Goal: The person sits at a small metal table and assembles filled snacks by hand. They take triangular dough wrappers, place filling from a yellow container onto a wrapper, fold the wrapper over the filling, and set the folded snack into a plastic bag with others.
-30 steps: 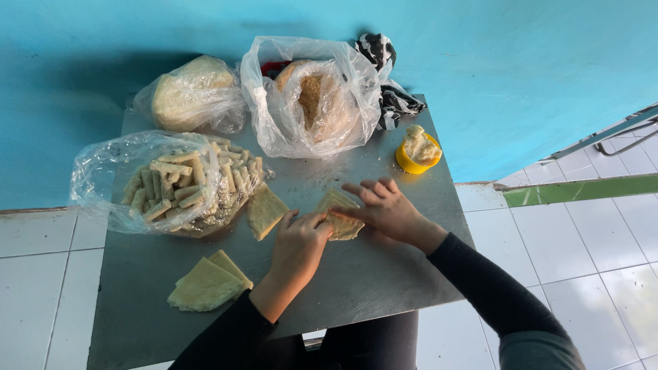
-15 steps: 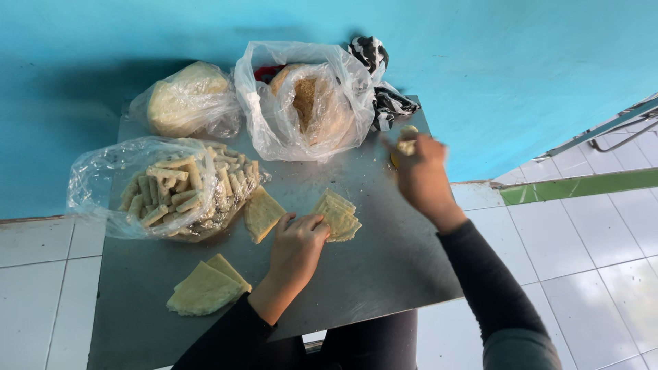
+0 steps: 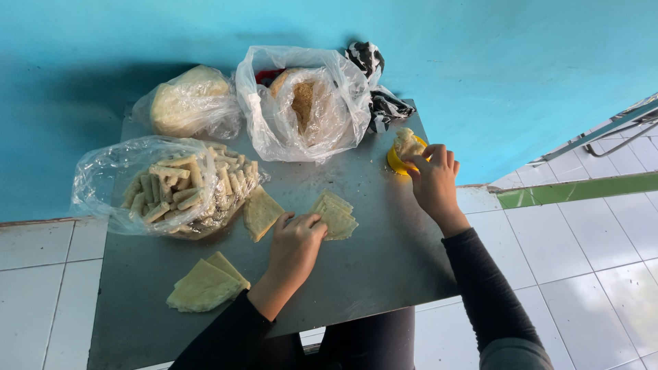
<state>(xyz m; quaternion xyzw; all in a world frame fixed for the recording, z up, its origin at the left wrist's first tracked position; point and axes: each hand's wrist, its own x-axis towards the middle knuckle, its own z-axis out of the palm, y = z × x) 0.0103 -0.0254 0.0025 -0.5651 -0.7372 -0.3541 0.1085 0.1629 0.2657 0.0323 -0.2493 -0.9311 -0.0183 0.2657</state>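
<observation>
The left hand point(image 3: 296, 241) rests with curled fingers on a small stack of pale yellow, square pastry wrappers point(image 3: 337, 215), pinning its near corner to the grey metal table point(image 3: 384, 274). Well off to its far right, the right hand point(image 3: 433, 177) pinches at the filling in a small yellow bowl point(image 3: 396, 160). This looks like the filling step; fingers must carry a portion back to the wrappers.
</observation>
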